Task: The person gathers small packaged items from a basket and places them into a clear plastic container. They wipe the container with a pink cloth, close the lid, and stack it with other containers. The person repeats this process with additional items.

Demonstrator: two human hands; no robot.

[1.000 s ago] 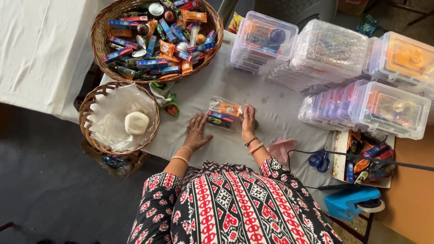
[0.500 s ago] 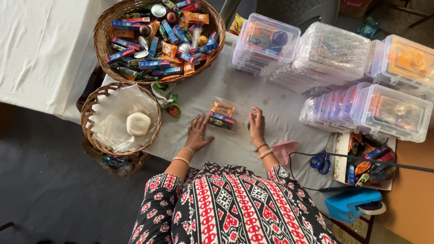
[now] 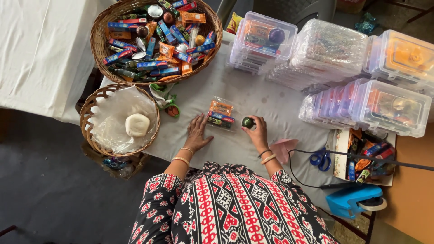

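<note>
Head view: my right hand (image 3: 258, 133) grips a dark round ball (image 3: 247, 122), left hand (image 3: 197, 134) flat, fingers spread; it could roll off the worktop (image 3: 253, 97) if released

Packing workspace; cloth-covered table (image 3: 253, 97); wicker basket (image 3: 101, 43) of small goods; stacked clear boxes (image 3: 389, 106); tape dispenser (image 3: 355, 201).

Counter (image 3: 253, 97): packet (image 3: 220, 114) at centre, between the hands, left hand (image 3: 197, 134) flat beside it, right hand (image 3: 256, 131) holding a ball (image 3: 247, 122). Behind left, big basket (image 3: 101, 34); small basket (image 3: 88, 119) off the left edge. Boxes (image 3: 334, 63) behind right; scissors (image 3: 321, 159) right of the right hand.
</note>
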